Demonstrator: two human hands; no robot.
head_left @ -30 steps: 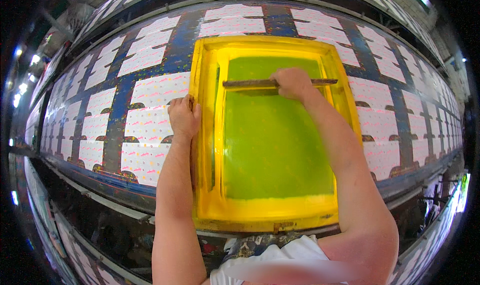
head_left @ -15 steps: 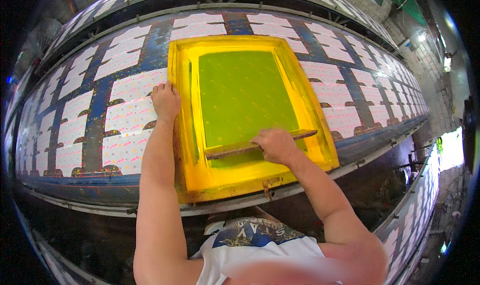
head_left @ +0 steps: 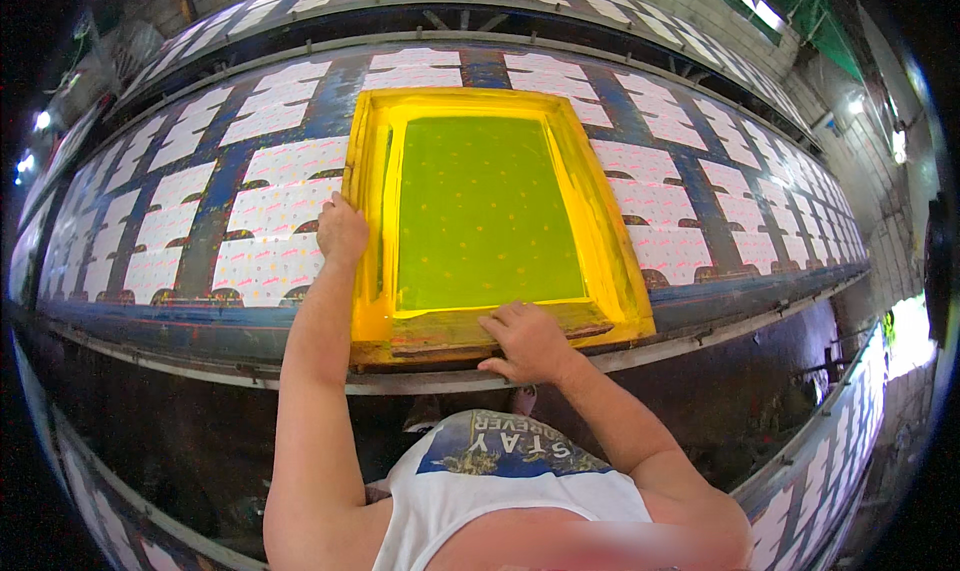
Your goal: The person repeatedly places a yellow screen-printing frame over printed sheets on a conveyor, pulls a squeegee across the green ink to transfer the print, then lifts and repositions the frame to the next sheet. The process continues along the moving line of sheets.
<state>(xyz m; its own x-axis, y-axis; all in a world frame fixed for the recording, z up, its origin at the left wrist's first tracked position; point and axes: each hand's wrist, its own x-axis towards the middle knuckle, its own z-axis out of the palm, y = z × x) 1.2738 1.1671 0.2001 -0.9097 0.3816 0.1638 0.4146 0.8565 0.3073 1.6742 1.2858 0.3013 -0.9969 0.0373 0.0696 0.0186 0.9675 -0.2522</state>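
A yellow screen frame (head_left: 630, 271) with a green mesh panel (head_left: 480, 201) lies on the long printing table. My left hand (head_left: 342, 229) holds its left edge, fingers curled over the rim. My right hand (head_left: 525, 343) straddles a long wooden squeegee (head_left: 585, 331) at the near end of the screen, fingers on the far side and thumb on the near side. Bright yellow ink lines the border around the green panel, which shows small orange dots.
Rows of white cut pieces with pink print (head_left: 270, 186) cover the blue-grey table (head_left: 240, 326) around the screen. A metal rail (head_left: 700, 326) runs along the near edge. Another table with pieces lies beyond; a further one (head_left: 840, 451) stands behind me, at the lower right.
The squeegee and my right hand have come from the far end of the green panel down to its near border. My left hand stays on the frame. The camera view has shifted.
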